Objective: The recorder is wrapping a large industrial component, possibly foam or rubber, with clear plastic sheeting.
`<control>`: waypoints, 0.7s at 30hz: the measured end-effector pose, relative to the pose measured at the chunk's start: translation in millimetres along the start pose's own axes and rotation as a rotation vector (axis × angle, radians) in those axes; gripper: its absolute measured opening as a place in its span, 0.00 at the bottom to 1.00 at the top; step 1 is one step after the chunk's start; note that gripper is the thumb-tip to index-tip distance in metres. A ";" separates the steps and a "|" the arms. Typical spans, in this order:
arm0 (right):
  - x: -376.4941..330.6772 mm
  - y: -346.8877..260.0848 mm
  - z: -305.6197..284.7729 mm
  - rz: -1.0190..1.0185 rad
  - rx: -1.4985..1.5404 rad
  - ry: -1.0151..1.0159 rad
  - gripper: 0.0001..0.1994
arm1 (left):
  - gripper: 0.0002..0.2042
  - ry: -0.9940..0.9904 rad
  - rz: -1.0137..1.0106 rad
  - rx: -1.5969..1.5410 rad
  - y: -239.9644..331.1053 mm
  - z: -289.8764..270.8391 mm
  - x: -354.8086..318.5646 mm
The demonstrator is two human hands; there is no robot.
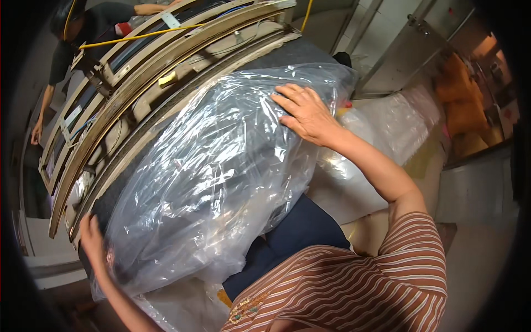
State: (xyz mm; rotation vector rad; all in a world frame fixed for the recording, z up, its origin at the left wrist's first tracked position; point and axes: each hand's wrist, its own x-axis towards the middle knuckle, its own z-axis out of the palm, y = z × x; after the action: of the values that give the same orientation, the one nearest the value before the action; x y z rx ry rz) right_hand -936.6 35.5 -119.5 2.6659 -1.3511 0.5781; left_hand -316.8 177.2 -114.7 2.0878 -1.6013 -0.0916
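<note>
A large clear plastic sheet or bag (221, 166), wrinkled and shiny, lies over a dark work surface (279, 57) in front of me and hangs down near my lap. My right hand (307, 113) rests flat on its far right part, fingers spread. At the left end of the surface is my left hand (91, 238), slightly blurred, its fingers stretched out beside the plastic's left edge. Whether it touches the plastic there I cannot tell. No object shows in either hand.
A long curved machine frame (160, 72) with rails and wiring runs along the far side, a yellow cord (138, 37) across it. Beyond it a person (99, 27) reaches over. More plastic sheeting (381, 133) lies to my right, near a metal-framed door (409, 50).
</note>
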 end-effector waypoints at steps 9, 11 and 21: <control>-3.1 56.6 -4.3 0.364 -0.108 -0.115 0.25 | 0.07 0.123 0.168 -0.409 176.8 98.1 -5.6; -9.3 77.9 -8.1 0.359 -0.090 -0.079 0.26 | 0.05 0.146 0.200 -0.282 162.5 93.3 -10.2; -0.8 27.6 14.8 -0.094 0.069 -0.016 0.26 | 0.08 0.151 0.022 0.053 -1.9 -3.7 -90.1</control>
State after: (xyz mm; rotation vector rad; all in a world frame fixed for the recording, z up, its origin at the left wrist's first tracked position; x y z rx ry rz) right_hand -954.7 15.7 -135.7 2.7768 -1.2229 0.6047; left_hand -341.3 261.8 -134.4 2.0633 -1.5503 0.1150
